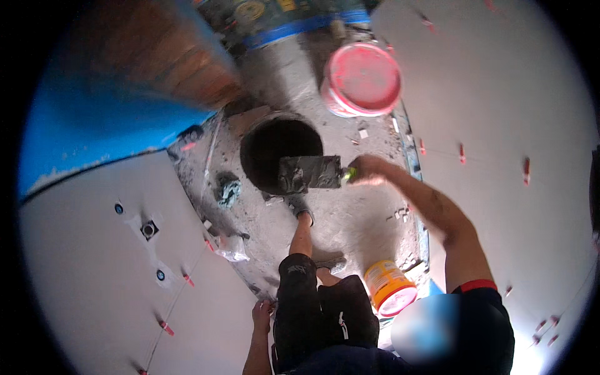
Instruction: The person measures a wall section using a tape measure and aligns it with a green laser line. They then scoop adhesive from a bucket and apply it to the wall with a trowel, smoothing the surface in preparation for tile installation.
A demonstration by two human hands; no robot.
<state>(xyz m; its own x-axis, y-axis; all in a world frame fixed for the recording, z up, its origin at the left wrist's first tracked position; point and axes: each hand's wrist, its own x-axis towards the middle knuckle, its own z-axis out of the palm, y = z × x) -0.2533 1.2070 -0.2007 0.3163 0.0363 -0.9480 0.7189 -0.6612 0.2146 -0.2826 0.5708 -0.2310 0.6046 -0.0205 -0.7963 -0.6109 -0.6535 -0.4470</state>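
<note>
My right hand (369, 170) grips the green handle of a trowel (309, 174). The trowel's flat rectangular blade is coated with dark grey, wet-looking mortar. It overlaps the near edge of a round, dark-mouthed shape (273, 147) on the floor; I cannot tell whether this is a tub or a hole. Low on the left, my left hand (262, 314) is beside the lower edge of the large pale wall tile (87, 269). Its fingers are too small and dim to read. One of my feet stands just below the trowel blade.
A pink-lidded bucket (364, 78) stands ahead on the right. A yellow-orange bucket (390, 287) sits near my right leg. Crumpled teal material (230, 192) and a clear plastic bag (232, 248) lie left on the dusty floor. Red clips (462, 154) stick out along the tile joints.
</note>
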